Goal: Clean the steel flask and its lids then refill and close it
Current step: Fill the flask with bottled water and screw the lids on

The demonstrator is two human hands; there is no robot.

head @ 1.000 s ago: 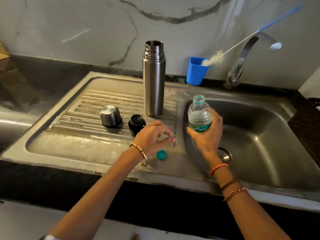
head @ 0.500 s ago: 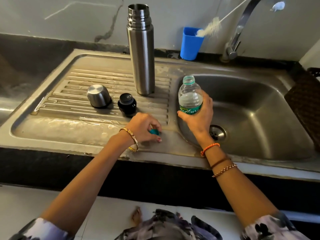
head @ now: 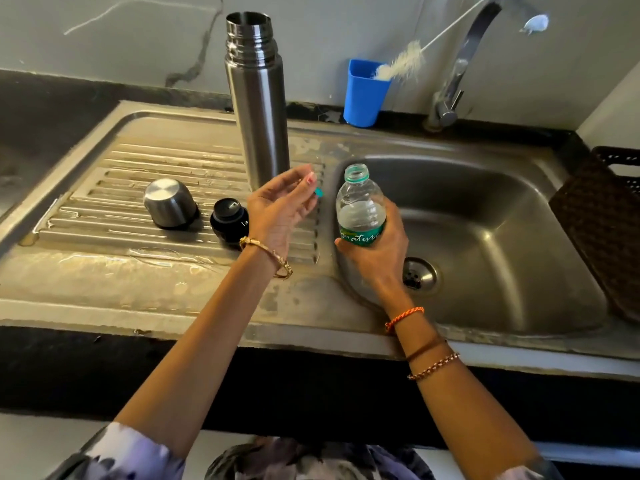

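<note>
The steel flask (head: 258,102) stands upright and uncapped at the back of the ribbed draining board (head: 114,188), its open threaded mouth at the top. Just in front of it, near its base, hovers the left hand (head: 278,207) — palm turned up, fingers loosely curled, with a small teal bottle cap (head: 318,192) pinched at the fingertips. The hand does not touch the flask.

To the left of that hand, two lids sit on the ribs: a steel cup lid (head: 169,202), upside down, and beside it a black inner stopper (head: 229,216), partly hidden by the left wrist. They are close together, but whether they touch cannot be told.

The right hand (head: 375,251) grips a clear plastic water bottle (head: 360,206) around its lower half, over the green label, holding it upright above the left edge of the sink basin (head: 485,237). The bottle's mouth is open, and water fills it up to about the shoulder.

At the back edge, a blue cup (head: 363,95) holds a white bottle brush (head: 401,65) — its bristles rest on the rim and its thin handle slants up to the right, past the tap (head: 460,71). A dark woven basket (head: 602,220) sits at the sink's right side; what is in it cannot be seen.
</note>
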